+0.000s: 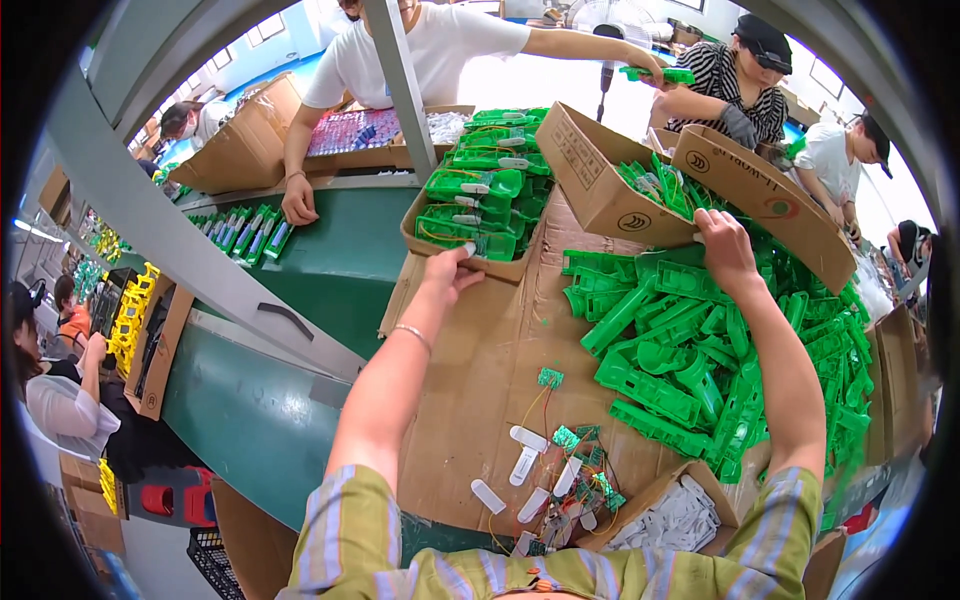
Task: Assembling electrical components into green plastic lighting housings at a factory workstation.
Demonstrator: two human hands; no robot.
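Note:
My left hand (452,275) is at the near end of a shallow cardboard tray (512,270) packed with rows of green plastic casings. Its thumb and forefinger close on the nearest casing (495,245), by a small white piece, while the other fingers hang outside the tray wall. My right hand (725,248) grips the lower edge of a tilted cardboard box (600,190) holding more green parts. Below that box spreads a large heap of loose green plastic shells (660,370), right beside my right forearm.
Small circuit boards with wires (565,437) and white plastic pieces (530,440) lie nearby on cardboard. A small box (725,500) holds white parts. A green conveyor belt (260,400) runs at left. Across it, a co-worker's hand (299,200) rests near lined-up green units; another (648,70) holds green parts.

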